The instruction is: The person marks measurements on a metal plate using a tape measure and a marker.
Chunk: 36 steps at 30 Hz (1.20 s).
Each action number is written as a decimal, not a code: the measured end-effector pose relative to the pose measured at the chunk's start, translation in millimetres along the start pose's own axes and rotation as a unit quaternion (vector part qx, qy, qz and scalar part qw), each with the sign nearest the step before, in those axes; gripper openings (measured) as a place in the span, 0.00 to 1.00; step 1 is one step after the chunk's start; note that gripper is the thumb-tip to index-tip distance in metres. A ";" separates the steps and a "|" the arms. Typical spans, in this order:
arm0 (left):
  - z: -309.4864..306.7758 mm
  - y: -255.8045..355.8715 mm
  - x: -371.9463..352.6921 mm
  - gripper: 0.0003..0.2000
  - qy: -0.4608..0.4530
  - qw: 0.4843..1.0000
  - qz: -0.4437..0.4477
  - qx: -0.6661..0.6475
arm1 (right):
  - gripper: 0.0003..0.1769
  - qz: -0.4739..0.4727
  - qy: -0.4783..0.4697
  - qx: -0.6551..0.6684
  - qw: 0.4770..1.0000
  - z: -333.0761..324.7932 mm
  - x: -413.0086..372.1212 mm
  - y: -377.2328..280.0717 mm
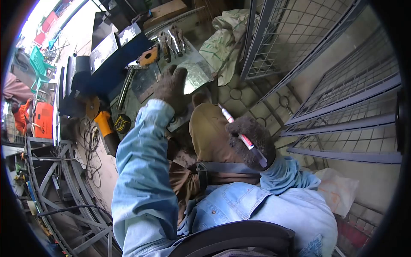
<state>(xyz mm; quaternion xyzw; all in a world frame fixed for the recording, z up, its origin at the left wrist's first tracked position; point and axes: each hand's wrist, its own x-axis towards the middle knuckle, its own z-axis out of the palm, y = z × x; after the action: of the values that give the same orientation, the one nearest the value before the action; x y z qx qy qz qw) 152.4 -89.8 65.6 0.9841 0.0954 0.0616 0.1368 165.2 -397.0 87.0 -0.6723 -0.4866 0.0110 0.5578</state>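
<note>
My left hand [170, 88], in a dark knit glove, reaches over a shiny metal sheet [199, 70] with its fingers extended and apart. Near the right knee, my right hand [252, 139] wears the same kind of glove and is closed around a red and white marker [245, 139], whose tip points up and left. Several pliers-like tools [172, 42] lie on the sheet beyond my left hand. A yellow angle grinder [104, 124] and a tape measure [123, 123] are left of my left sleeve.
Grey wire-mesh frames [346, 98] stand on the right. A pale sack [222, 43] lies beyond the sheet. Metal bars [70, 184] and a cable are at lower left. An orange machine [43, 120] and a green chair [37, 66] are farther left, near a person in pink.
</note>
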 end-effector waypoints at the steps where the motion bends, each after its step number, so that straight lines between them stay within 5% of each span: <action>1: -0.4 -0.8 12.6 0.39 0.001 1.000 0.001 0.002 | 0.20 0.013 -0.005 0.012 1.000 1.0 -3.4 -0.5; 4: 10.8 -4.2 35.1 0.38 -0.048 0.999 0.003 -0.022 | 0.22 -0.041 -0.041 -0.051 0.997 -6.2 -10.3 7.3; 6: 39.5 -15.2 42.7 0.39 -0.064 0.991 -0.010 0.113 | 0.21 -0.045 -0.040 -0.062 0.996 -12.4 -12.3 15.3; 8: 32.8 -7.7 51.6 0.40 -0.090 0.992 -0.021 0.080 | 0.18 -0.065 -0.055 -0.067 0.994 -24.4 -7.2 18.8; 10: 28.8 -12.5 64.0 0.42 -0.189 0.976 -0.063 -0.087 | 0.17 -0.078 -0.054 -0.016 0.995 -33.7 12.0 13.2; 12: 33.0 -10.4 54.7 0.43 -0.158 0.984 -0.025 -0.074 | 0.16 -0.130 -0.068 0.088 0.985 -32.2 32.9 -2.6; 14: 34.1 -2.5 37.2 0.37 0.040 0.999 0.013 0.020 | 0.17 -0.185 -0.095 0.197 0.958 -15.2 55.0 -27.2; 16: 22.9 -1.1 15.9 0.33 0.072 0.994 0.047 -0.064 | 0.20 -0.266 -0.083 0.290 0.915 31.0 63.4 -65.2; 18: 6.2 23.5 -17.3 0.29 0.016 0.994 0.003 -0.104 | 0.23 -0.254 -0.322 0.409 0.815 70.8 75.6 -110.5; 20: 14.0 31.4 -56.8 0.28 -0.160 0.936 -0.101 -0.296 | 0.23 -0.264 -0.311 0.392 0.825 85.4 65.7 -125.4; 22: 18.5 48.0 -101.3 0.30 -0.028 0.956 0.071 -0.282 | 0.23 -0.287 -0.321 0.379 0.819 102.2 60.0 -139.7; 24: 55.6 36.7 -128.2 0.33 0.073 0.966 0.108 -0.222 | 0.23 -0.314 -0.341 0.367 0.807 104.4 74.7 -141.7; 26: 81.2 23.0 -156.7 0.34 0.024 0.952 0.019 -0.303 | 0.23 -0.333 -0.360 0.364 0.792 106.4 87.2 -146.7; 27: 106.3 2.9 -165.1 0.33 0.049 0.947 0.051 -0.312 | 0.24 -0.343 -0.367 0.366 0.783 112.4 91.6 -152.7; 28: 95.8 13.7 -169.6 0.29 -0.002 0.900 -0.079 -0.428 | 0.24 -0.355 -0.374 0.370 0.772 131.8 76.1 -165.3; 31: 59.6 22.9 -182.5 0.24 0.029 0.959 0.023 -0.282 | 0.24 -0.378 -0.386 0.386 0.748 167.8 59.1 -189.8; 36: 64.5 21.9 -191.6 0.17 0.096 0.935 0.043 -0.339 | 0.24 -0.369 -0.422 0.390 0.731 196.1 54.1 -202.2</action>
<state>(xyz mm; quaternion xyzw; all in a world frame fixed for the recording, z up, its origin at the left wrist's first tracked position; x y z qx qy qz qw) -21.0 -166.3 -8.1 0.8718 0.0387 0.1908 0.4495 -45.5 -235.3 195.4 -0.0897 -0.8348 0.2754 0.4683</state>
